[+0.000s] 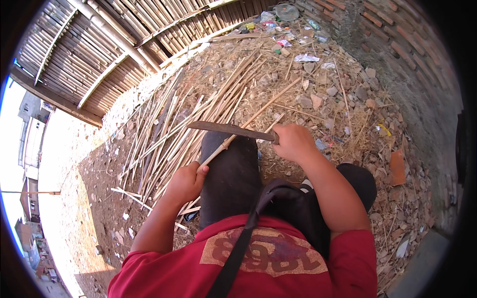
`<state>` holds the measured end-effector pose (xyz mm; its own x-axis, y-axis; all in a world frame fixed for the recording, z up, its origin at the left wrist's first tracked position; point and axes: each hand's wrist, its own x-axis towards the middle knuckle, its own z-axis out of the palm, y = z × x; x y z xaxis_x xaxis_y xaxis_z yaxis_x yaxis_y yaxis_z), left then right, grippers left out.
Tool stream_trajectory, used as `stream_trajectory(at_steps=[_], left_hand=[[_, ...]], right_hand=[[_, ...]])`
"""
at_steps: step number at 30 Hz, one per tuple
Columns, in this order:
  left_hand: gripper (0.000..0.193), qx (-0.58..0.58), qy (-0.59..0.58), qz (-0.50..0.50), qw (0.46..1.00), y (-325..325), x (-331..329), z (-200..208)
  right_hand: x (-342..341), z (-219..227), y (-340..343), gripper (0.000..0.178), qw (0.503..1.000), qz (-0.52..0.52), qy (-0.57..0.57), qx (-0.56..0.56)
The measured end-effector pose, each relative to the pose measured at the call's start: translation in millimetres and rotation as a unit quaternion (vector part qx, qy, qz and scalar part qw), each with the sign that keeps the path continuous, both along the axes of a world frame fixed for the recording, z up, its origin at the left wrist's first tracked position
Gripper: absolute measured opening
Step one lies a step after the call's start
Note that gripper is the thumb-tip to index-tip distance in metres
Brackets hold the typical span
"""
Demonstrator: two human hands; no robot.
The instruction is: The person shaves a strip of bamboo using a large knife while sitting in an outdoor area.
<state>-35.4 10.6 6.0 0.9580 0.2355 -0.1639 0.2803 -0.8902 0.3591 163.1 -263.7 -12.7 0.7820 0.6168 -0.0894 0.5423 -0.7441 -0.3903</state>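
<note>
My left hand [188,182] is closed round the near end of a bamboo strip [263,108], which slants up and away to the right over my raised knee. In my right hand [295,142] is the handle of a machete [233,130], its long dark blade pointing left. The blade lies across the strip just above a knobbly node, near my knee; whether it cuts into the strip I cannot tell. A loose pile of split bamboo strips [171,144] spreads over the ground beyond and left of my left hand.
A bamboo-slat wall [94,54] stands at the far left, and a brick wall [407,54] curves along the right. Stones, straw and plastic litter [285,14] cover the ground. A broken orange tile [397,168] lies right of my knee. A dark strap [238,243] crosses my red shirt.
</note>
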Motion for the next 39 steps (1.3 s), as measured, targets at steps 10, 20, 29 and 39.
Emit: stream_trajectory(at_steps=[10,20,29,39], left_hand=[[0.05,0.013,0.019,0.024,0.999,-9.2,0.2,3.4],[0.05,0.024,0.026,0.012,0.999,-9.5,2.1,8.4],[0.047,0.058,0.003,0.018,0.998,-18.3,0.0,6.6],[0.045,0.059,-0.004,0.002,0.998,-16.6,4.2,6.9]], right_hand=[[15.6,14.0,-28.0,0.036,0.998,-0.066,0.012,0.009],[20.6,6.1,-26.7,0.031,0.997,-0.068,0.028,0.016],[30.2,-0.3,-34.4,0.032,0.993,-0.099,0.054,0.025],[34.0,-17.1,-34.6,0.029,0.992,-0.083,0.043,0.079]])
